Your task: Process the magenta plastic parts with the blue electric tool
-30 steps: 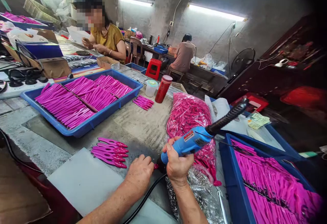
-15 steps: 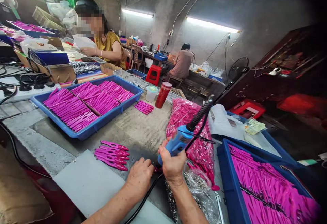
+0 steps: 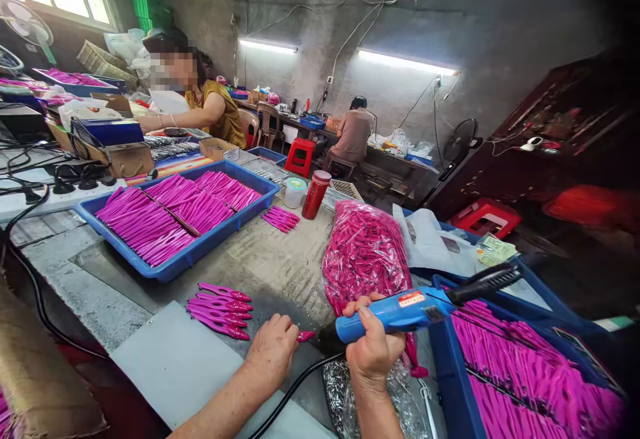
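Note:
My right hand [image 3: 374, 347] grips a blue power tool [image 3: 400, 310] with a black tip at its left end and a black cord sleeve at its right; it lies almost level. My left hand [image 3: 273, 349] rests on the table, fingers closed on a small pink piece [image 3: 305, 336] whose tip pokes out toward the tool's black nose. To the left of that hand lies a small row of finished magenta pieces [image 3: 220, 310]. A clear bag full of pink pieces [image 3: 364, 250] sits just behind the tool.
A blue tray of magenta pieces [image 3: 165, 269] stands at the left; another blue tray [image 3: 453, 385] at the right. A red flask [image 3: 316, 195] and a clear cup [image 3: 295, 193] stand behind. One person sits at the far left table, another at the back bench.
The tool has swung from tilted steeply up to nearly level, its tip still at the piece. The pink piece's end now shows beside my left hand. The view has tipped upward.

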`<state>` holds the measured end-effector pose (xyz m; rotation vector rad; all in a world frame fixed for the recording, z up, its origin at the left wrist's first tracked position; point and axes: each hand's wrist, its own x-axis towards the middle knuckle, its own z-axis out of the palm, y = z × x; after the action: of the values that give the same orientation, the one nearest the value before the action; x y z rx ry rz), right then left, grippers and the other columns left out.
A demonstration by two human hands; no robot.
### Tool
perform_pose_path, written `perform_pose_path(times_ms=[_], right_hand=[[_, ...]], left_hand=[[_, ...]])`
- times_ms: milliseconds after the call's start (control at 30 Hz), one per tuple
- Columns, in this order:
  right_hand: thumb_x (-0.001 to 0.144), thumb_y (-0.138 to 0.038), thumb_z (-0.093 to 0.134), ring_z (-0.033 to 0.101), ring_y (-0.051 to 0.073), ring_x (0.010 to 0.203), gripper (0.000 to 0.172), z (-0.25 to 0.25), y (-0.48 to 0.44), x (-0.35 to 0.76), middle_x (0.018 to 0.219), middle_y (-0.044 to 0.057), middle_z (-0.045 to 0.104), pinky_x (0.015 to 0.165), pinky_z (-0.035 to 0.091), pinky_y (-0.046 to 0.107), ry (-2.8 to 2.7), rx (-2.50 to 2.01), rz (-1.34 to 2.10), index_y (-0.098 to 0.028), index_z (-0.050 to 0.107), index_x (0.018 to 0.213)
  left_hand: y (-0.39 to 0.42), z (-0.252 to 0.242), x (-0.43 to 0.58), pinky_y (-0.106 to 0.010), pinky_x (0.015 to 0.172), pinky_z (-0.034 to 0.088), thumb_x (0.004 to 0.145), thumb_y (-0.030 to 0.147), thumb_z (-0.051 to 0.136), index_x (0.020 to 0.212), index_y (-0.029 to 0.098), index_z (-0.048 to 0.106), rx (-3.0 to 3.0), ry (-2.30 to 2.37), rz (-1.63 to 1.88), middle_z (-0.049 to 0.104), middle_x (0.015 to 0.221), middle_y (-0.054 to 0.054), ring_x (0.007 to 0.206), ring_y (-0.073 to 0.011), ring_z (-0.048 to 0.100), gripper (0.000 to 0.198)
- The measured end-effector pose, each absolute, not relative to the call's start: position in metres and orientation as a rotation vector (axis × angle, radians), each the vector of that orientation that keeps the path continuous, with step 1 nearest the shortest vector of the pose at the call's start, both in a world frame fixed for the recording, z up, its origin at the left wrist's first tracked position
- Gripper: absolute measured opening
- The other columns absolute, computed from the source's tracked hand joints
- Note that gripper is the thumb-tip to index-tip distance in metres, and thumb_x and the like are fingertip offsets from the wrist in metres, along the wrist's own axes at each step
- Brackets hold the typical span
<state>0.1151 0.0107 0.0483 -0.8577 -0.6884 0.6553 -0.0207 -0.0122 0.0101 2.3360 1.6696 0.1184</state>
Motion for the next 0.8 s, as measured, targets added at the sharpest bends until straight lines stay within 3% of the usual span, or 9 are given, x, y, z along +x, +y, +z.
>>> perform_pose_path(times_ms=[433, 800], right_hand=[[0.055, -0.028, 0.069, 0.052, 0.015, 0.045, 0.032, 0.033, 0.001, 0.142, 0.061, -0.002, 0.055, 0.046, 0.044, 0.028, -0.397, -0.882, 0.642, -0.015, 0.052, 0.078], [0.054, -0.03, 0.07, 0.051, 0.016, 0.045, 0.035, 0.029, 0.003, 0.146, 0.059, -0.003, 0.054, 0.046, 0.042, 0.029, -0.341, -0.847, 0.73, -0.016, 0.051, 0.08]], left_hand=[[-0.003, 0.007, -0.034, -0.021, 0.071, 0.043, 0.09, 0.021, 0.031, 0.092, 0.022, 0.055, 2.2, 1.562, 0.38, 0.054, 0.088, -0.001, 0.079, -0.0114, 0.055, 0.024], [-0.009, 0.008, -0.028, -0.027, 0.076, 0.041, 0.089, 0.017, 0.034, 0.096, 0.022, 0.058, 2.396, 1.698, 0.144, 0.059, 0.096, -0.003, 0.091, -0.0175, 0.052, 0.026]])
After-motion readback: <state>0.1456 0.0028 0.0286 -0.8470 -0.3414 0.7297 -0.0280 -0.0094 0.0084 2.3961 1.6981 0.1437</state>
